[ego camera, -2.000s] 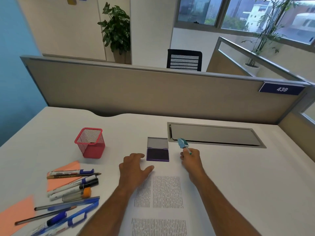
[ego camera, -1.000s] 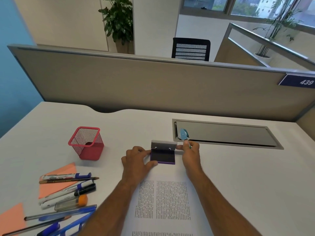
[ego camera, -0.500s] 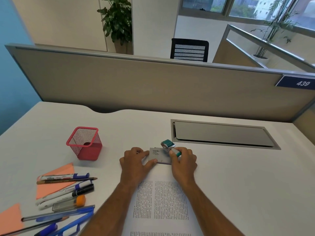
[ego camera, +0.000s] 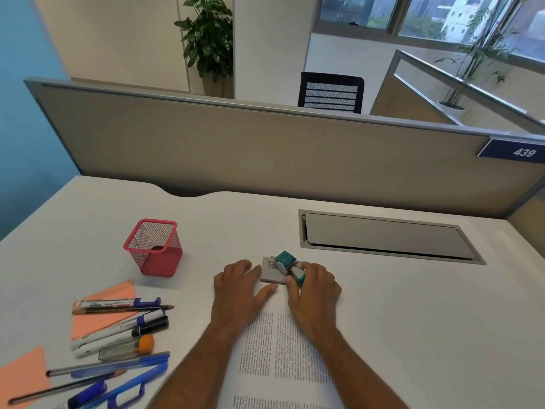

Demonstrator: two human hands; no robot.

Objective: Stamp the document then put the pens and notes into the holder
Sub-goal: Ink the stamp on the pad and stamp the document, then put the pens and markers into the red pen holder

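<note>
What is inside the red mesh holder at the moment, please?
The red mesh holder looks empty: only its solid red base shows through the opening. The pens and orange notes lie on the desk.

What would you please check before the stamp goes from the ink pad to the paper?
1. Stamp held by the right hand: ok.
2. Ink pad lid shut: ok.
3. Left hand steadying the pad's left edge: ok.
4. Paper flat on the desk, below the pad: ok.
5. Ink on the stamp face: cannot tell.
6. Red holder upright for the pens and notes lying outside it: ok.
</note>
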